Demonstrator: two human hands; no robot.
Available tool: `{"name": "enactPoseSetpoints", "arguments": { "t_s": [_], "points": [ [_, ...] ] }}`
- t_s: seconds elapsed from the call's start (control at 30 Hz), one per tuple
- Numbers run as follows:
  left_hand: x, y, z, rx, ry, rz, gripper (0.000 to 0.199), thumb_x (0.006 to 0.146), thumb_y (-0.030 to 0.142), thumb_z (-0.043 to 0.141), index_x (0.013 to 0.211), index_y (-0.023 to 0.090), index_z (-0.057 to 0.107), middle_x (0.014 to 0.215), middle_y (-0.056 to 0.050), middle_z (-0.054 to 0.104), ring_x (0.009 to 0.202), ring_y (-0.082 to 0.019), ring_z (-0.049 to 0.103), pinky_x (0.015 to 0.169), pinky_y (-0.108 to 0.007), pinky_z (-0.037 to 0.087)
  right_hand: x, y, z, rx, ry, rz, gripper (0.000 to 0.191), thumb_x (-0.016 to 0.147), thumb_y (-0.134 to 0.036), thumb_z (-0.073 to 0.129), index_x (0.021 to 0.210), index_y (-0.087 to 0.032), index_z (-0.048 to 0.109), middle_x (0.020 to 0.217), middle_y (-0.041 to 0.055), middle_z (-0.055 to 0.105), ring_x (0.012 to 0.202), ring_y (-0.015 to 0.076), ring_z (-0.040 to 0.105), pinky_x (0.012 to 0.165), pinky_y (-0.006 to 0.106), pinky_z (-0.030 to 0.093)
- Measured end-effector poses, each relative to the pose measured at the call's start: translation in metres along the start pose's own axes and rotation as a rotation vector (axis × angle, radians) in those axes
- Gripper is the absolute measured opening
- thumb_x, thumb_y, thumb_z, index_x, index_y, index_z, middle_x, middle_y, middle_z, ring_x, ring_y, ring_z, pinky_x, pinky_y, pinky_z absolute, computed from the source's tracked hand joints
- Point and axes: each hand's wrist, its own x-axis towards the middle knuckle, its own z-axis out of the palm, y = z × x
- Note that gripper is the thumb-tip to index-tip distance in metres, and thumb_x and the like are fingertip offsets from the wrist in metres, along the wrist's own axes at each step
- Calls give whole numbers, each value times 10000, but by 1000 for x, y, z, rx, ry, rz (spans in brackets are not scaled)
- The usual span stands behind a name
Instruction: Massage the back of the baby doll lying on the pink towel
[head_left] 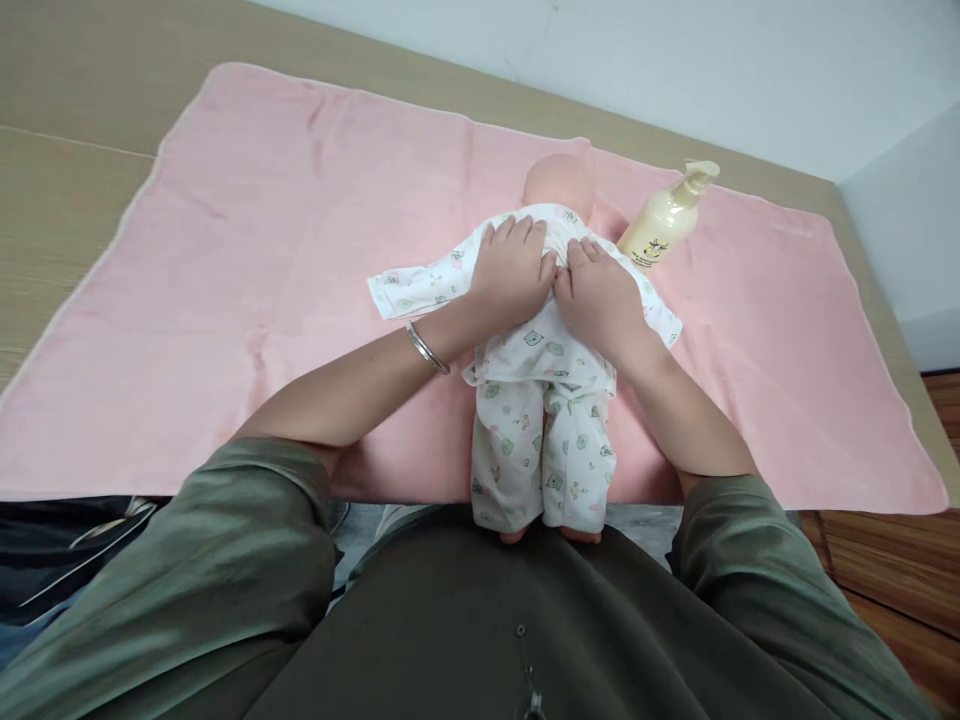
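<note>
A baby doll [559,182] lies on a pink cloth [360,200], its head away from me and its feet at the near edge. It wears a white patterned top [531,350] and matching trousers [508,450]; its face is not visible. My left hand [512,268] rests flat on the upper part of the top, left of the middle. On the other side, my right hand [600,292] lies flat on the top, its fingers pointing away from me. The thumbs are close together near the doll's midline.
A cream pump bottle [666,222] leans or lies on the cloth, just right of the doll's shoulder. Beneath the cloth is a wooden table [90,90], with a white wall behind it. Dark fabric shows below the table edge at the left.
</note>
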Motion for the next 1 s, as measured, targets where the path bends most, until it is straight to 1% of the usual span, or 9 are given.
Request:
{"name": "enactPoseSetpoints", "arguments": {
  "t_s": [0.07, 0.17, 0.23, 0.33, 0.43, 0.57, 0.7, 0.8, 1.0],
  "points": [
    [-7, 7, -2, 15, 0, 7, 526, 954, 256, 301, 1409, 68, 488, 1501, -186, 488, 1445, -353, 398, 1228, -533, 280, 10, 12, 1, 27, -23, -18, 566, 1027, -337, 232, 1479, -38, 394, 1552, 206, 411, 1486, 323, 338, 1219, 553, 291],
    [-9, 9, -1, -6, 32, 36, 502, 952, 247, 307, 1394, 108, 502, 1509, -149, 490, 1446, -323, 399, 1237, -507, 274, 20, 21, 3, 27, -41, 13, 602, 1032, -391, 232, 1503, -34, 346, 1584, 214, 352, 1507, 327, 292, 1232, 573, 245],
    [-4, 5, -3, -30, 23, 30, 475, 939, 250, 334, 1351, 131, 539, 1469, -138, 533, 1406, -306, 445, 1225, -492, 305, 17, 17, 2, -4, -28, 57, 613, 1035, -396, 224, 1481, 1, 364, 1568, 248, 360, 1499, 342, 305, 1231, 577, 241],
    [5, -2, -6, -63, -13, -37, 414, 925, 281, 371, 1242, 156, 606, 1350, -129, 620, 1291, -304, 540, 1168, -491, 385, 0, 0, -3, -74, 5, 101, 591, 1037, -365, 227, 1368, 52, 483, 1488, 299, 448, 1453, 371, 378, 1220, 576, 255],
    [6, -3, -7, -80, 5, -80, 388, 930, 298, 367, 1195, 168, 618, 1316, -127, 636, 1275, -316, 539, 1156, -509, 390, -15, -12, -8, -113, 20, 78, 555, 1036, -328, 235, 1266, 57, 562, 1434, 311, 501, 1419, 376, 424, 1214, 568, 271],
    [-7, 7, -4, -79, 55, -58, 433, 949, 303, 328, 1270, 149, 575, 1422, -150, 565, 1379, -346, 448, 1201, -536, 317, -7, -1, -3, -68, 35, 25, 593, 1050, -377, 166, 1252, -6, 582, 1420, 267, 532, 1408, 358, 436, 1197, 578, 295],
    [-16, 14, -4, -71, 31, -4, 484, 950, 302, 297, 1322, 116, 544, 1495, -175, 494, 1427, -382, 395, 1205, -563, 295, 16, 21, 6, -4, 48, -40, 661, 1045, -505, 98, 1299, -114, 567, 1428, 185, 545, 1427, 335, 405, 1188, 600, 295],
    [-10, 6, -2, -126, 46, 21, 464, 951, 362, 328, 1281, 137, 566, 1450, -169, 534, 1410, -395, 406, 1204, -589, 294, 16, 22, 6, -6, 60, -36, 705, 1036, -542, 77, 1288, -105, 570, 1406, 188, 558, 1407, 346, 424, 1181, 603, 304],
    [12, -18, 8, -176, 27, -9, 402, 941, 445, 387, 1178, 219, 622, 1279, -121, 639, 1292, -377, 510, 1173, -584, 354, -7, 3, -7, -2, 60, -3, 632, 1039, -499, 157, 1135, -106, 643, 1146, 190, 681, 1206, 354, 584, 1118, 596, 378]
  ]
}}
